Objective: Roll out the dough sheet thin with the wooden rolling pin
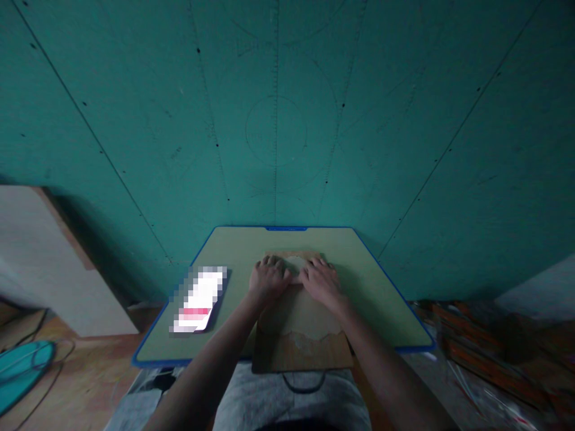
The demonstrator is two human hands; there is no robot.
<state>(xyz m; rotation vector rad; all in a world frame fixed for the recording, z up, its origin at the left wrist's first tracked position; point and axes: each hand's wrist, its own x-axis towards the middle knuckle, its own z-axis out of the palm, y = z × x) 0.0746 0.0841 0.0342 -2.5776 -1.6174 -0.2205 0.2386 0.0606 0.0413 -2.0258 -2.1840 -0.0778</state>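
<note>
A flat, pale sheet that looks like dough (299, 310) is spread over a wooden board (300, 358), with uneven near and far edges. Across its far part runs a short light bar, apparently a rolling pin (295, 279), mostly covered by both hands. My left hand (269, 278) bends over the bar's left side, knuckles up and thumb pointing inward. On the right side, my right hand (321, 278) does the same, its thumb close to the other one. What lies under the palms is hidden.
The board rests on a small blue-edged table (381, 311) and overhangs its near edge. A phone (202, 299) with a bright, blurred screen lies at the left. Behind stands a green wall (278, 149). A pale panel (67, 263) leans at left; clutter (485, 353) covers the floor at right.
</note>
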